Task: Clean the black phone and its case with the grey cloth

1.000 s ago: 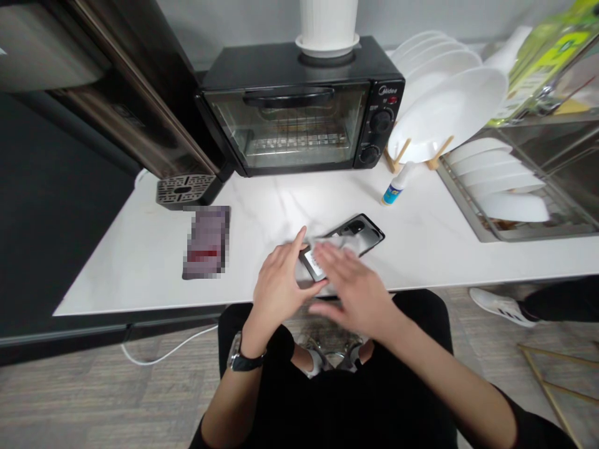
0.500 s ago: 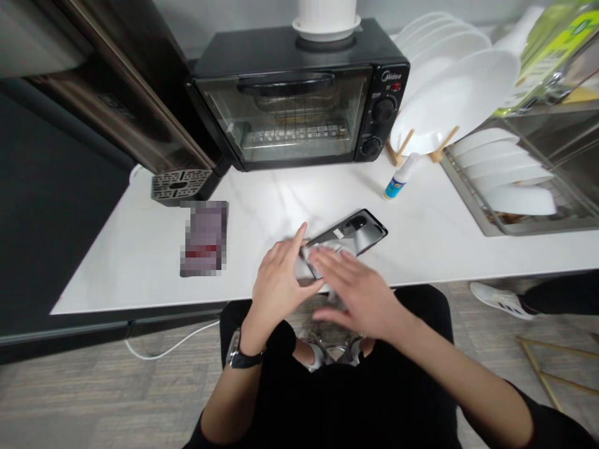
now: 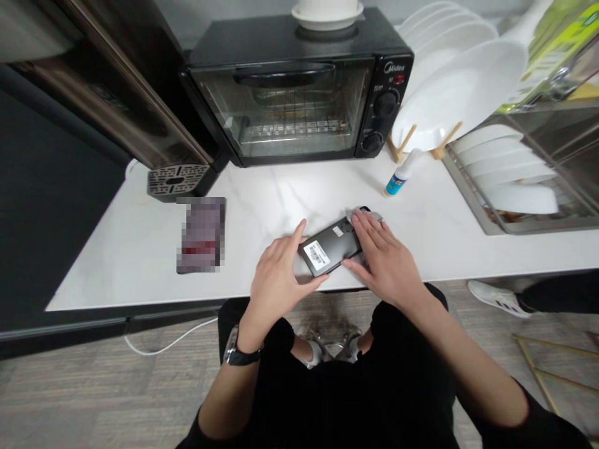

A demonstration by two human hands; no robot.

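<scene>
A dark grey smartphone [image 3: 333, 240] lies back up and slanted on the counter, with a white barcode label near its left end and a small sticker higher up. My left hand [image 3: 278, 271] holds that left end between thumb and forefinger. My right hand [image 3: 386, 259] lies over the camera end, its fingers together and pressing a thin greyish cloth [image 3: 375, 216] onto the phone. Most of the cloth and part of the camera area are hidden under the fingers. A small spray bottle [image 3: 397, 183] with a blue label stands beyond my right hand.
A black toaster oven [image 3: 290, 112] stands behind, with a drinks machine's drip tray [image 3: 175, 181] to its left. A pixelated purplish item [image 3: 203, 237] lies at the left. White plates [image 3: 453, 100] stand in a wooden rack at the right, beside a sink [image 3: 491, 218] holding bowls.
My right hand has slid with the cloth from the phone's left end to its camera end, uncovering the barcode label. My left hand stays at the left end.
</scene>
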